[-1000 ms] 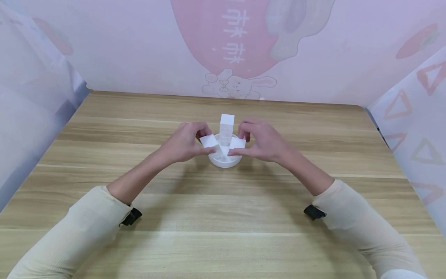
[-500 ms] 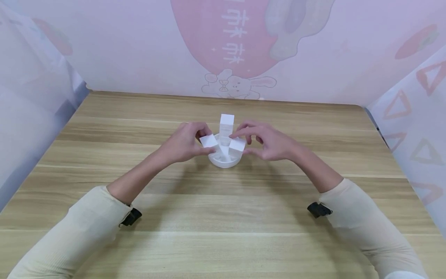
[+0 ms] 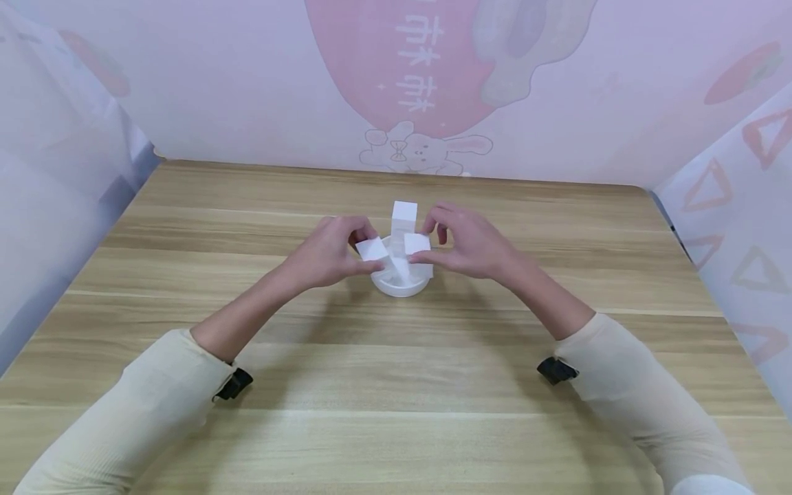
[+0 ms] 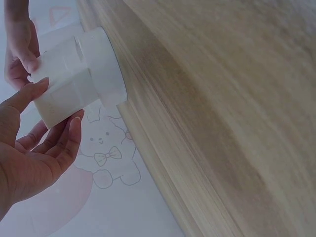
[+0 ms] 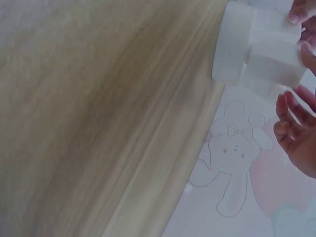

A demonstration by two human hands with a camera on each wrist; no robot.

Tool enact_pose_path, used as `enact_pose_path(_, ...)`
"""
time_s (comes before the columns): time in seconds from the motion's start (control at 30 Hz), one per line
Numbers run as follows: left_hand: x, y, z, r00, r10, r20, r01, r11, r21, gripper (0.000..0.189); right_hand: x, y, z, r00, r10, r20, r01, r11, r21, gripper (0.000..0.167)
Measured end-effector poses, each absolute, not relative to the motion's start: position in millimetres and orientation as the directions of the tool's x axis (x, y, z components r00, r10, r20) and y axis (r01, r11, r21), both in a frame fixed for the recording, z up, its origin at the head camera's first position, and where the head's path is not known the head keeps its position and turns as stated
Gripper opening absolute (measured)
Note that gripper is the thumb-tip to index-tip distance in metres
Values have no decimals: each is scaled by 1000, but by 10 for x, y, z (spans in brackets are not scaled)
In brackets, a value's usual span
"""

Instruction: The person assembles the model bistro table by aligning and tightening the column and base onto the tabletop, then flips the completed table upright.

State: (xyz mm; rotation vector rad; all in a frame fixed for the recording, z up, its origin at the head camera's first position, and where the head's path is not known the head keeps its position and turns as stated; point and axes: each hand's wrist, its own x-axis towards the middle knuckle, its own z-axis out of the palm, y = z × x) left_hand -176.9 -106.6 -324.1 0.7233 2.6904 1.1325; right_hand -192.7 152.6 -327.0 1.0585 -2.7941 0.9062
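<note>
A round white dish (image 3: 399, 291) stands near the middle of the table, with three white oblong blocks set upright or leaning in it. My left hand (image 3: 331, 254) pinches the top of the left block (image 3: 372, 249), thumb on the near side and fingers behind. My right hand (image 3: 473, 244) has thumb and fingers about the top of the right block (image 3: 417, 243). Between and behind them rises the third block (image 3: 404, 214), touched by neither hand. The left wrist view shows the left block (image 4: 66, 96) between thumb and fingers; the right wrist view cuts off part of the right hand (image 5: 301, 133).
The wood-grain table (image 3: 396, 385) reaches to a pale printed wall sheet (image 3: 247, 89) at the back. Similar sheets hang at both sides. A black strap piece (image 3: 234, 383) sits at the left cuff and another black piece (image 3: 557, 370) at the right cuff.
My right hand loosened from the right block half a second ago, then took hold of it again; the block's top now sits slightly higher and further left. The left hand has stayed put.
</note>
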Motion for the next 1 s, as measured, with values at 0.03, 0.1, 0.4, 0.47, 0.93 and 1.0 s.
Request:
enact_pose_path(0.03, -1767, -1065, -3240, -876, 479, 61, 379, 603, 702, 28, -1921, 1505, -3276, -785, -580, 215, -600, 629, -494, 40)
enact_pose_path(0.1, -1765, -1063, -3242, -876, 479, 63, 381, 604, 700, 28, -1913, 1473, -3289, -810, -545, 216, -575, 670, -469, 47)
enact_pose_path(0.4, -1771, -1061, -3255, -872, 485, 69, 387, 595, 705, 26, -1937, 1578, -3266, -706, -678, 207, -664, 531, -527, 37)
enact_pose_path(0.47, -1772, -1063, -3253, -872, 484, 67, 385, 596, 704, 27, -1945, 1609, -3247, -646, -740, 187, -700, 476, -532, 45)
enact_pose_path(0.93, -1777, -1087, -3249, -875, 480, 58, 380, 610, 695, 28, -1954, 1572, -3216, -604, -781, 160, -772, 523, -361, 40)
enact_pose_path(1.0, -1774, -1089, -3245, -877, 478, 55, 379, 615, 692, 28, -1963, 1569, -3207, -647, -748, 147, -738, 567, -365, 35)
